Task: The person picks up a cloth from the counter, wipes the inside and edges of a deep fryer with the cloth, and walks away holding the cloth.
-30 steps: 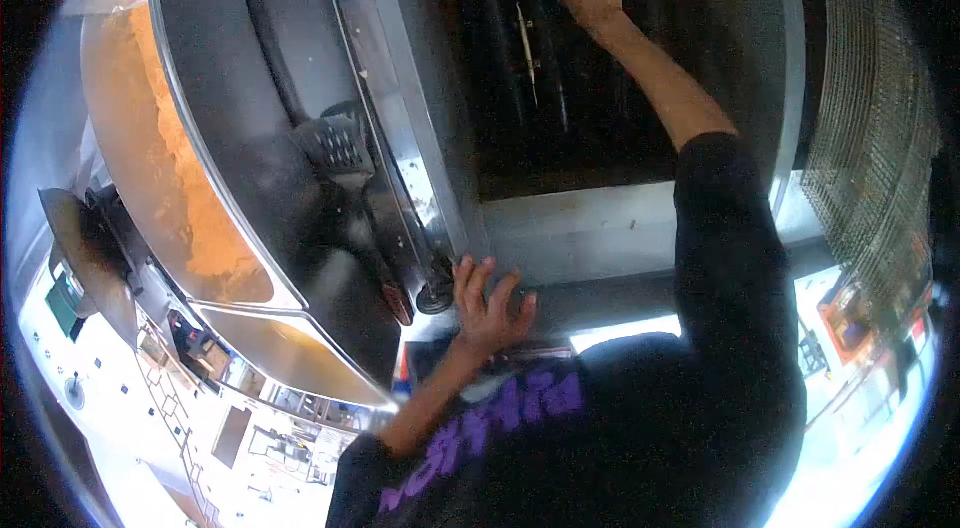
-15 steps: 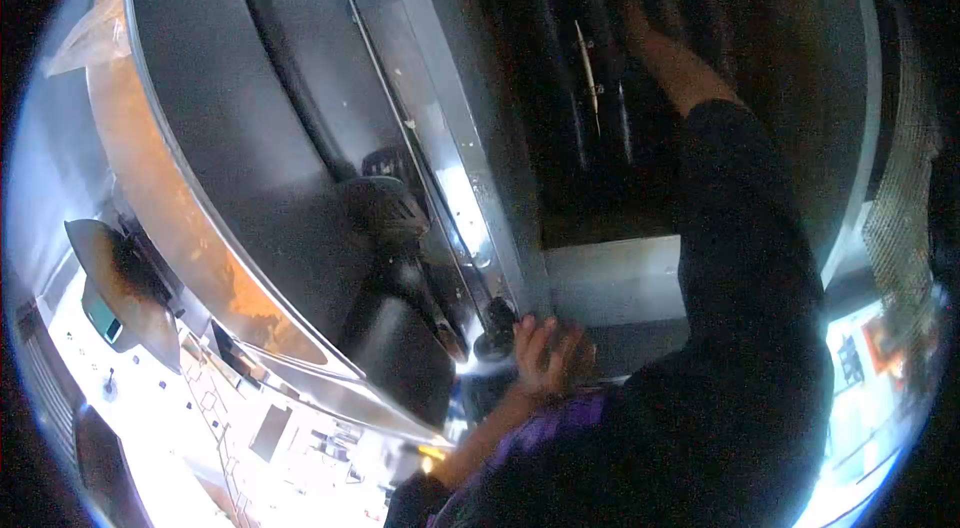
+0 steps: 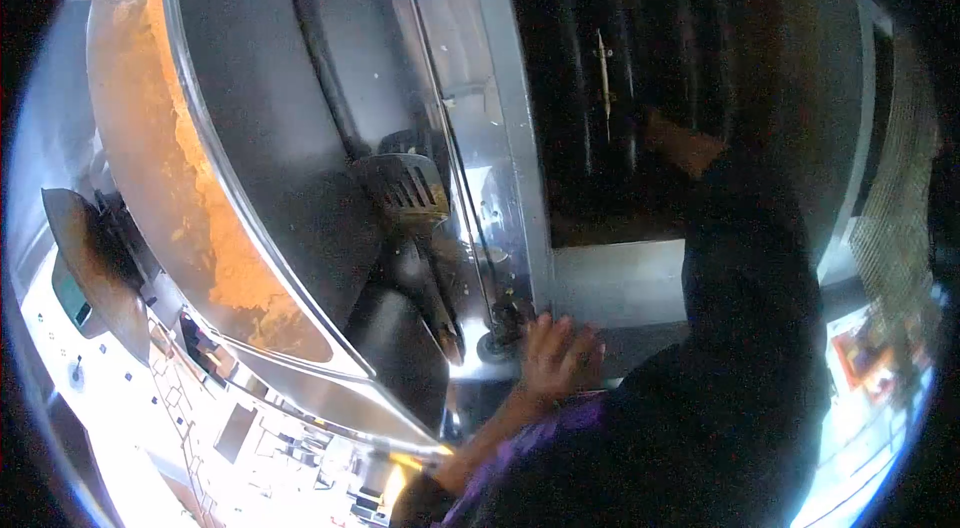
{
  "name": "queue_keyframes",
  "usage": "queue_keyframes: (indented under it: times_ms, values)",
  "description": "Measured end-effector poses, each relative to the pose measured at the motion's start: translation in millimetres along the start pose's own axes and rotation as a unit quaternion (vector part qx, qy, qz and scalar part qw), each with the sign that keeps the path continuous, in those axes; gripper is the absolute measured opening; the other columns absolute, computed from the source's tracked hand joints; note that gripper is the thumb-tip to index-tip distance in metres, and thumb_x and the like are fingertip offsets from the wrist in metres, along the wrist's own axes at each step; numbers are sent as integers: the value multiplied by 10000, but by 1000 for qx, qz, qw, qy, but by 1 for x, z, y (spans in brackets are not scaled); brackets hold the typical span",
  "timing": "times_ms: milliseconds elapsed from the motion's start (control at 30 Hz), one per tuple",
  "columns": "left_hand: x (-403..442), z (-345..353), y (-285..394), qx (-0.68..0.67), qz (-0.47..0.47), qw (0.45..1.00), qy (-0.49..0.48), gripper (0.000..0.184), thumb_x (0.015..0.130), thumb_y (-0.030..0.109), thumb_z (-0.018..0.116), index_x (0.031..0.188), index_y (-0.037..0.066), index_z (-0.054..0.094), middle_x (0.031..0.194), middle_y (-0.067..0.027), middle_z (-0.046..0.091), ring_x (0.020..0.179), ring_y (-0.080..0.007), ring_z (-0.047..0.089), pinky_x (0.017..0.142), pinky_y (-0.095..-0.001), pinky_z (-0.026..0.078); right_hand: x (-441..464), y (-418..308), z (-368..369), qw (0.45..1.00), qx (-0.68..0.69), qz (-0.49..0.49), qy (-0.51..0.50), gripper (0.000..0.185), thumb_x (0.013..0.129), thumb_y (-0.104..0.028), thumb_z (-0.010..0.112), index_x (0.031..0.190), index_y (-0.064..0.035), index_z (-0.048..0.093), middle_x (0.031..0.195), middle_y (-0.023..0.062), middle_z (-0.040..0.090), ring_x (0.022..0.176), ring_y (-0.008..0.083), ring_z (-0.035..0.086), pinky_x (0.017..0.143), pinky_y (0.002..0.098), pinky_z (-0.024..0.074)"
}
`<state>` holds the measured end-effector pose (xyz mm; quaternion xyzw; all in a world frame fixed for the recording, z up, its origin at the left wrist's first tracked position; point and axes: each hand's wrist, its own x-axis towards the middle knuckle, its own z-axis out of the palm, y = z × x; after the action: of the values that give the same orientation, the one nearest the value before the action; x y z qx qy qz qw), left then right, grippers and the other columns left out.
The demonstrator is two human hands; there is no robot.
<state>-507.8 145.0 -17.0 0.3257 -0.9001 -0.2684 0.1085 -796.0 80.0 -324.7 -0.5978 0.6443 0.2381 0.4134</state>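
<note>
My left hand (image 3: 560, 360) rests with fingers spread on the metal front edge beside the dark opening. Close to its fingertips is a small dark round part (image 3: 503, 326) at the lower end of a long thin metal rod (image 3: 447, 118). My right arm reaches into the dark opening (image 3: 655, 198), and my right hand (image 3: 682, 143) is in deep shadow there; its fingers do not show. Left of that hand, inside the opening, a pale narrow piece (image 3: 604, 93) stands out. A slotted turner (image 3: 405, 190) leans to the left of the rod.
A curved metal panel (image 3: 215, 218) with orange patches runs along the left. Beyond it is a dark, rounded pan-like object (image 3: 95, 263). A bright, overexposed patterned surface (image 3: 240, 468) lies at lower left. Woven mesh (image 3: 895, 208) hangs at the far right.
The view has shifted and turned a little. My right forearm sits lower in the opening, and its hand is closer to the pale piece. My left hand stays at the edge.
</note>
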Motion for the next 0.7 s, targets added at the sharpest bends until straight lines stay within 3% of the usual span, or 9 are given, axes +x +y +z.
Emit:
queue_keyframes:
  times_ms: [400,700]
  values:
    - [2,-3,4,-23,-7,999,-21,393,699,294,716,1044,128,625,1215,-163,445,1166,-373,385,999,-493,310,-36,31,18,999,10,-21,-35,319,891,-249,446,1174,-116,508,1150,98,490,1210,284,388,1017,481,213]
    - [-7,-1,1,22,16,999,-42,374,704,314,705,1023,137,624,1236,-147,424,1193,-380,342,994,-509,284,-19,25,23,1000,24,-4,3,335,890,-240,447,1200,-120,488,1194,95,462,1222,282,373,1033,487,179]
